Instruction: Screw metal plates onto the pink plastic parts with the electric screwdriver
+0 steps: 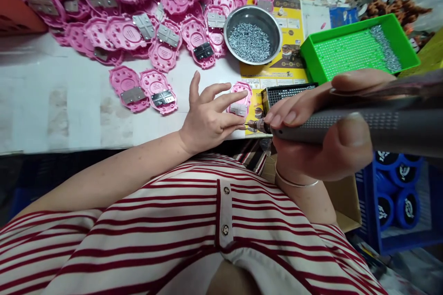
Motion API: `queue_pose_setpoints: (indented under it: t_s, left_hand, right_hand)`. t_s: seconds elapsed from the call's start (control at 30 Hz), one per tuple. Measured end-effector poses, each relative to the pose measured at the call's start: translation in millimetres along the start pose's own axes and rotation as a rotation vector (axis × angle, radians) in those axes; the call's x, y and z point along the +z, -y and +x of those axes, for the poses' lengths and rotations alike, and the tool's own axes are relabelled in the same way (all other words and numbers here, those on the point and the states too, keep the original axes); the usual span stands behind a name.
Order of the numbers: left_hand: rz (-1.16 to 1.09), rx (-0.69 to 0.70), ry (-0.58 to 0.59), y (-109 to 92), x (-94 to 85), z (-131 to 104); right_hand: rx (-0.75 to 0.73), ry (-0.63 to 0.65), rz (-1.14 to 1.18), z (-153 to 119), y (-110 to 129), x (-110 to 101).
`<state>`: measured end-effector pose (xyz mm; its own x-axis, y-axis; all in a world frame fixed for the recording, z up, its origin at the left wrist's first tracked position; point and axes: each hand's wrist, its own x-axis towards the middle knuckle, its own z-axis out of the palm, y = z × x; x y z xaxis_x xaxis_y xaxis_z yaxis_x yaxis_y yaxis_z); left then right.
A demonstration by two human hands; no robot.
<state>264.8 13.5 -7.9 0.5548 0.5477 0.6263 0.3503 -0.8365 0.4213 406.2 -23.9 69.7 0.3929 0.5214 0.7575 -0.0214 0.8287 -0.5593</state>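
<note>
My right hand [311, 143] is wrapped around a grey electric screwdriver [349, 124], which lies nearly level with its bit pointing left. My left hand [214, 117] has its thumb and index finger pinched together at the bit's tip; anything held there is too small to make out. Its other fingers are spread over a pink plastic casing [241, 97] with a metal plate on its near end. Two similar casings, one a pink casing [159, 92], lie left of my hand.
Pink casings [166, 50] are heaped along the back. A steel bowl [277, 48] holds small screws. On the right stand a green tray [311, 55] with more screws and a small black perforated tray [287, 92]. A blue crate [398, 244] sits below the table's edge.
</note>
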Motion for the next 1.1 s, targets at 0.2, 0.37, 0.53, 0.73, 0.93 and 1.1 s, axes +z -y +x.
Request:
queue_pose_setpoints:
  t_s: [0.2, 0.37, 0.53, 0.73, 0.93, 1.1]
  left_hand:
    - [-0.062, -0.045, 0.043, -1.6, 1.4, -0.4]
    - [-0.054, -0.119, 0.153, -0.8, 1.6, -1.4]
    - [-0.034, -0.203, 0.235, 6.2, -1.0, 0.4]
    - [-0.097, -0.219, 0.343, 0.9, -0.8, 5.3]
    - [-0.096, -0.177, 0.380, -4.1, 2.8, 6.3]
    - [-0.103, -0.168, 0.371, -1.0, 4.8, 4.3]
  right_hand:
    - [0.030, -0.004, 0.041, 6.0, 1.8, 1.8]
    - [0.043, 0.034, -0.015, 6.9, 1.9, -3.6]
    - [0.084, -0.049, -0.114, 2.3, 4.3, -2.5]
    - [0.054, 0.000, -0.117, -4.5, -6.2, -6.2]
    - [0.048, 0.064, -0.152, -18.9, -23.6, -17.2]
    - [0.251, 0.039, -0.276, -34.5, -38.6, -32.2]
